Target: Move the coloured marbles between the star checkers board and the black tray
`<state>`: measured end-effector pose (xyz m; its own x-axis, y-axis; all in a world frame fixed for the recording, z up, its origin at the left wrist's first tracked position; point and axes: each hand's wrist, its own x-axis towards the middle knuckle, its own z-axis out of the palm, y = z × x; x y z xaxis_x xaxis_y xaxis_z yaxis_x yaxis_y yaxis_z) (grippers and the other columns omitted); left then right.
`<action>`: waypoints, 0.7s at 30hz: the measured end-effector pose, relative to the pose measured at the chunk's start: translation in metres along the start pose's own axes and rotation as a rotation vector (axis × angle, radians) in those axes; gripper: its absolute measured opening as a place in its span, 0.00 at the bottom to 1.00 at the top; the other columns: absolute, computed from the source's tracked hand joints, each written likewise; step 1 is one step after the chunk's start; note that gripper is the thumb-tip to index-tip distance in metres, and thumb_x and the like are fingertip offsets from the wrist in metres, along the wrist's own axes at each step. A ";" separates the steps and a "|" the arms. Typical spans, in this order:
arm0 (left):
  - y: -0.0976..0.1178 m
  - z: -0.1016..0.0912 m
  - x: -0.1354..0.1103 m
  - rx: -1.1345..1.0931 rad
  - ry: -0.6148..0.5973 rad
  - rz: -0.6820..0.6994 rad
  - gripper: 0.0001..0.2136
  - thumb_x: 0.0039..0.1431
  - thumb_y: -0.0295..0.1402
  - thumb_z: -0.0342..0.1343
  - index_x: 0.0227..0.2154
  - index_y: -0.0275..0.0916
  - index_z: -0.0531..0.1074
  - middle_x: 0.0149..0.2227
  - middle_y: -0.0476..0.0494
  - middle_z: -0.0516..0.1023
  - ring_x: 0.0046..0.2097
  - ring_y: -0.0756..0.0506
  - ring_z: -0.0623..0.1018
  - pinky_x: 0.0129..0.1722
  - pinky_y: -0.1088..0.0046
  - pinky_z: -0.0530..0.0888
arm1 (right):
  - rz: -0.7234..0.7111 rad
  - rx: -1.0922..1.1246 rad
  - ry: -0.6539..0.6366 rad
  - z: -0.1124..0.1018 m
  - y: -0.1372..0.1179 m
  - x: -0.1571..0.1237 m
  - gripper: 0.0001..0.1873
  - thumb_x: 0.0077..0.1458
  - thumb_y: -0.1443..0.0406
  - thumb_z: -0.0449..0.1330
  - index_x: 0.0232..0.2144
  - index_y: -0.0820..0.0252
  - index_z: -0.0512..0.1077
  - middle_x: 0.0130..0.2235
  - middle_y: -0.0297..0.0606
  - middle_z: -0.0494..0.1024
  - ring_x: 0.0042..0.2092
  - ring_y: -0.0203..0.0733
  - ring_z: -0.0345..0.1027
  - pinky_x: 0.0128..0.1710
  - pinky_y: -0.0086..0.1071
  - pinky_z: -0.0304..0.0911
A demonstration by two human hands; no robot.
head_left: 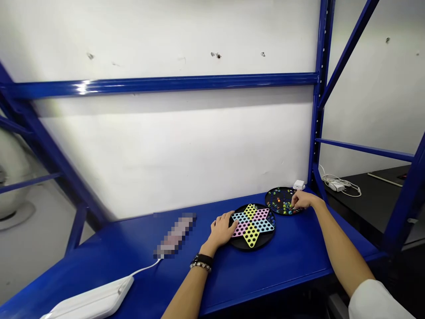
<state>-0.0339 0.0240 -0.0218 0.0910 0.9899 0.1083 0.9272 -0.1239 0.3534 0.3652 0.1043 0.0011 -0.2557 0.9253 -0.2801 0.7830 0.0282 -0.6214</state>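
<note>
A white wall rises behind a blue steel shelving frame, whose long horizontal beam crosses the wall and whose upright stands to the right. Along the foot of the wall runs a blue shelf top, and off to the right, beyond the frame, a black table carries a white charger with its tangled cable.

On the blue shelf sit a star-shaped Chinese checkers board with pink, yellow and light blue points, and just behind it and to the right, a round black marble tray holding many small coloured marbles. The two are close, their rims almost meeting. A small white plug adapter stands at the tray's far edge. Nearer the camera lie a white flat device with a thin white cable and a pixelated, unreadable object.

The person's hands are well apart. The left hand, with beaded and black bands on the wrist, rests curled on the board's left side. The right hand, below a white sleeve, reaches into the tray, its fingertips among the marbles; whether they pinch one cannot be told.
</note>
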 end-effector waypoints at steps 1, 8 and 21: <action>0.000 0.000 0.000 0.001 -0.001 -0.002 0.25 0.63 0.47 0.42 0.60 0.46 0.62 0.61 0.42 0.67 0.62 0.36 0.63 0.62 0.48 0.55 | 0.003 -0.003 -0.005 0.000 0.001 0.001 0.09 0.39 0.69 0.66 0.29 0.62 0.77 0.26 0.37 0.77 0.25 0.34 0.66 0.22 0.25 0.58; -0.001 0.001 0.000 0.025 0.013 0.001 0.24 0.63 0.47 0.42 0.60 0.47 0.62 0.61 0.42 0.68 0.62 0.37 0.64 0.61 0.50 0.57 | -0.005 -0.009 -0.052 0.002 0.001 0.002 0.08 0.38 0.67 0.68 0.25 0.62 0.76 0.24 0.35 0.76 0.26 0.36 0.68 0.23 0.26 0.63; 0.002 -0.002 -0.002 0.024 0.012 0.007 0.25 0.64 0.48 0.41 0.60 0.46 0.62 0.61 0.42 0.68 0.62 0.35 0.64 0.61 0.49 0.58 | -0.028 0.029 0.012 0.004 0.000 0.002 0.11 0.39 0.66 0.70 0.27 0.62 0.73 0.23 0.33 0.75 0.25 0.35 0.69 0.25 0.25 0.64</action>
<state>-0.0333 0.0221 -0.0195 0.0934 0.9881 0.1220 0.9351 -0.1291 0.3300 0.3625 0.1049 -0.0022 -0.2700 0.9288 -0.2537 0.7589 0.0431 -0.6498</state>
